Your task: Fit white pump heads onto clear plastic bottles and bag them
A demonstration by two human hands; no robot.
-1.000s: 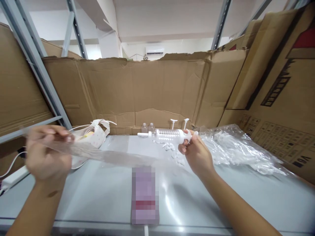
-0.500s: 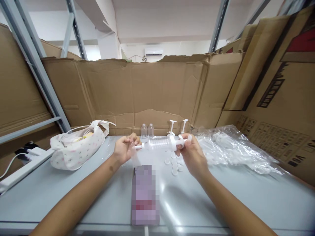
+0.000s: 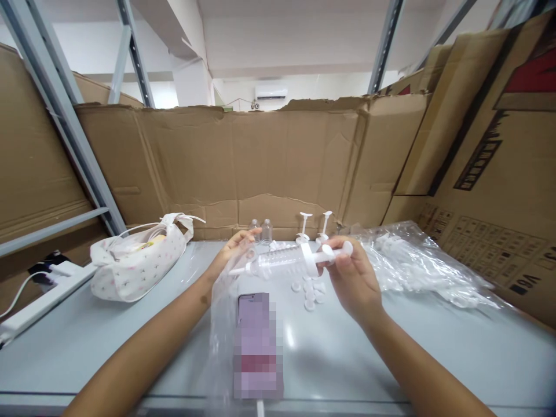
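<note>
A large clear syringe with a white collar and white plunger is held almost level, its thin tip pointing left. My right hand is closed around the plunger end, just past the collar. On the other side, my left hand grips a thin clear plastic bag by its upper part, and the bag hangs down past the wrist. The syringe's tip lies at or inside the bag's top; the see-through film makes this hard to tell. The left fingertips are partly hidden by the film.
A phone with a blurred screen stands in front. Behind are two clear bottles, two white plungers standing upright, and several small white discs. A bag of white parts lies right, a cloth pouch left. Cardboard walls the back.
The syringe has come a little closer and to the right in my right hand. My left hand has risen slightly, and the plastic bag now hangs down longer beside the phone.
</note>
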